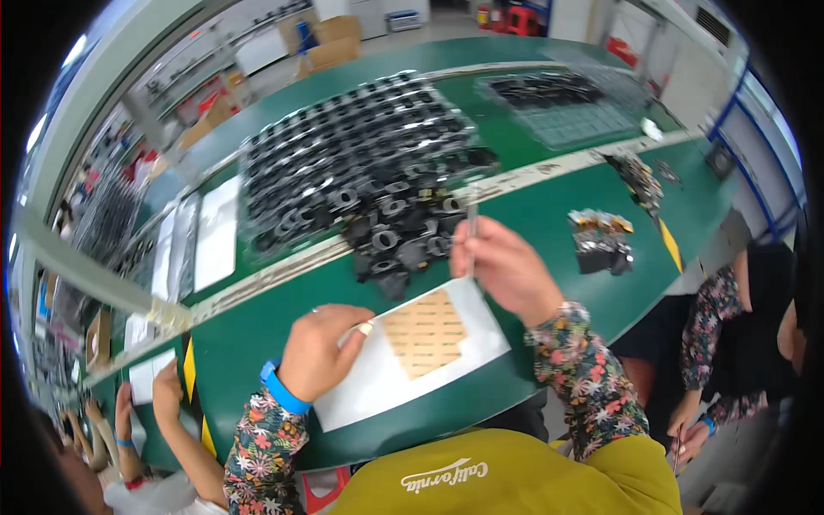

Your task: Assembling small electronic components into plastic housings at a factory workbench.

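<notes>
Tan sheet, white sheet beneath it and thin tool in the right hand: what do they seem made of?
Tan sheet: probably paper, matte, judging by its dull, marked surface.
White sheet: paper or thin plastic, smooth; its even, pale face leaves that open.
Thin tool in the right hand: likely metal, fairly smooth, judging by its grey gleam.

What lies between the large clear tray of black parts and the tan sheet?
In the head view, a loose heap of black parts lies between the large clear tray and the tan sheet, partly covering a pale strip.
</notes>
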A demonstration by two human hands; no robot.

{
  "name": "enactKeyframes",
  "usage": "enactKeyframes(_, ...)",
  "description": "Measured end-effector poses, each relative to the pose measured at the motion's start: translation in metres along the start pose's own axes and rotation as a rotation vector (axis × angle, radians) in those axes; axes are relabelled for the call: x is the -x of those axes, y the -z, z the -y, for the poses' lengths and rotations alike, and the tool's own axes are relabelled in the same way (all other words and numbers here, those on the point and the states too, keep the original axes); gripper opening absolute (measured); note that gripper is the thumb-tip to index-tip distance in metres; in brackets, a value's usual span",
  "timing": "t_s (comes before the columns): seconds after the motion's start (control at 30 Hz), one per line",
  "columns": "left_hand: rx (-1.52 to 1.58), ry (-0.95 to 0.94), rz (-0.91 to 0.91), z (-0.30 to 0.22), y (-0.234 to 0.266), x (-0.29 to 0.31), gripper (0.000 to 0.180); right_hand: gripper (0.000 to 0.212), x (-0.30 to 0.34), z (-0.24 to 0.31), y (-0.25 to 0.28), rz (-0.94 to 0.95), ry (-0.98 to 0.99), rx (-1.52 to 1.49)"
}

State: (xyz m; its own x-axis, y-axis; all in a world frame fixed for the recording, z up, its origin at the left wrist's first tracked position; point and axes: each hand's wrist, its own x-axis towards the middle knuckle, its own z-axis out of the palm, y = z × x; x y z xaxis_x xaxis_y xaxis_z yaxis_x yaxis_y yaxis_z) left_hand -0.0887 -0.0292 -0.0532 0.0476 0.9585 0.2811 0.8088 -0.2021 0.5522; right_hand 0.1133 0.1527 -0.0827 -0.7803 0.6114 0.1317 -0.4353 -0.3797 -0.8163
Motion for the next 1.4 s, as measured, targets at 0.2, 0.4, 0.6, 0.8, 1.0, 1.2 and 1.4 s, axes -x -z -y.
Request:
enactKeyframes(0.2, -0.480, 0.005, -0.134, 0.005, -0.050, -0.049, 0.034, 0.009, 0.014, -0.009, -0.002, 0.024, 0.155, 0.265)
enactKeyframes(0.4, -0.532, -0.047, -0.179, 0.007, -0.063, -0.042, 0.035, 0.008, 0.066, 0.051, 0.053, -0.602, 0.336, 1.470)
enactKeyframes(0.6, -0.360, -0.042, -0.211, 0.008, -0.062, -0.044, 0.036, 0.022, 0.103, 0.081, 0.143, -1.176, 0.127, 2.156)
enactKeyframes(0.8, -0.331, -0.044, -0.235, 0.024, -0.058, -0.041, 0.028, 0.036, 0.087, 0.048, 0.129, -1.054, 0.073, 2.187)
enactKeyframes(1.0, -0.296, -0.101, -0.219, 0.032, -0.052, -0.039, 0.026, 0.035, 0.074, 0.028, 0.078, -0.591, 0.232, 2.078)
enactKeyframes(1.2, -0.234, -0.089, -0.258, 0.039, -0.047, -0.037, 0.024, 0.021, 0.059, 0.015, 0.038, -0.443, 0.420, 1.860)
enactKeyframes(1.4, -0.136, -0.065, -0.301, 0.046, -0.036, -0.036, 0.020, 0.012, 0.050, -0.012, 0.020, -0.271, 0.281, 2.038)
